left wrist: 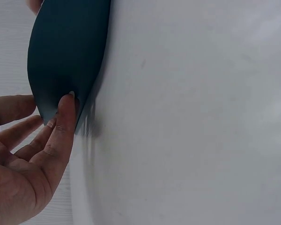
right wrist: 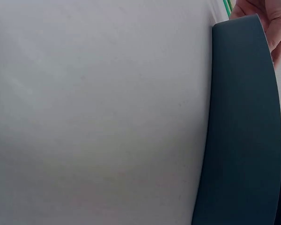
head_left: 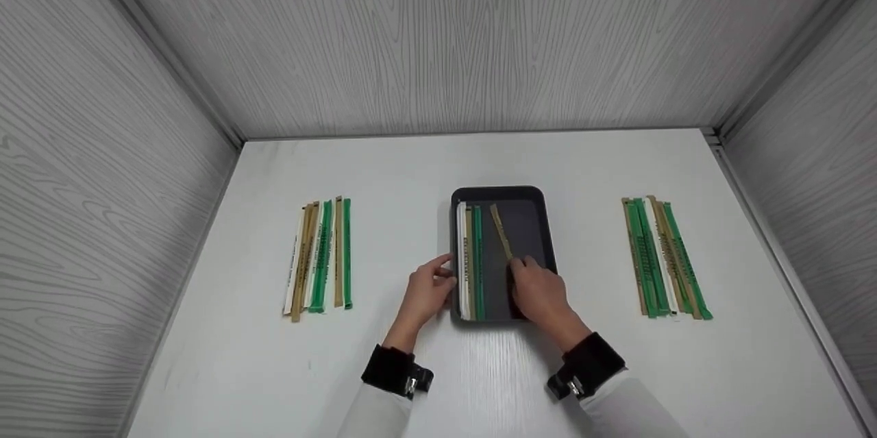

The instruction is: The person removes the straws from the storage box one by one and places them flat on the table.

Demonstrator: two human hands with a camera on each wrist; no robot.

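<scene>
My right hand pinches the lower end of a brown paper-wrapped straw over the right part of a dark tray. That straw lies slanted, its far end leaning left. My left hand touches the tray's left wall with its fingers, which the left wrist view shows against the tray's outer side. Inside the tray, along its left side, lie a white straw, a brown one and a green one. The right wrist view shows mostly the tray's outer wall; the pinching fingertips are hidden there.
On the white table, a group of white, brown and green wrapped straws lies to the left. A similar group lies to the right. Grey wood-grain panels enclose the back and both sides.
</scene>
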